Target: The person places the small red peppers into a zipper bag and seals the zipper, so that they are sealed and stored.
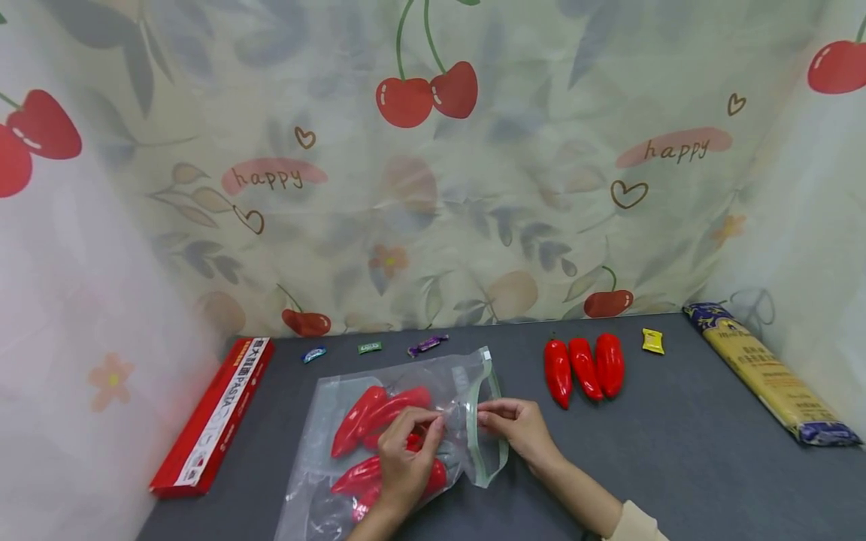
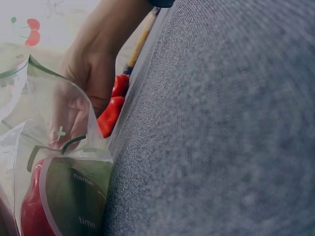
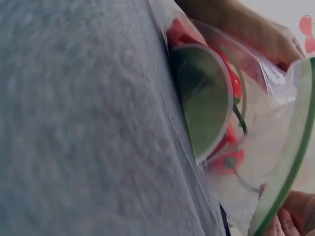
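Observation:
A clear zip bag (image 1: 456,373) lies on the dark tabletop, its green-edged mouth spread apart and facing right. Several red chili peppers (image 1: 358,421) are inside it. My left hand (image 1: 408,454) reaches over the bag and pinches its upper film just behind the mouth. At the mouth, my right hand (image 1: 521,432) pinches the zip edge between thumb and fingers. The right wrist view shows green pepper stems (image 3: 239,118) behind the film, and a green printed label (image 3: 202,98) on the bag. Right of the bag lie three loose red chili peppers (image 1: 558,372).
A red pasta box (image 1: 213,417) lies at the left, and a yellow pasta packet (image 1: 767,372) at the right. Small wrapped candies, blue (image 1: 314,355), green (image 1: 369,348), purple (image 1: 428,345) and yellow (image 1: 652,341), line the back near a patterned curtain (image 1: 433,225).

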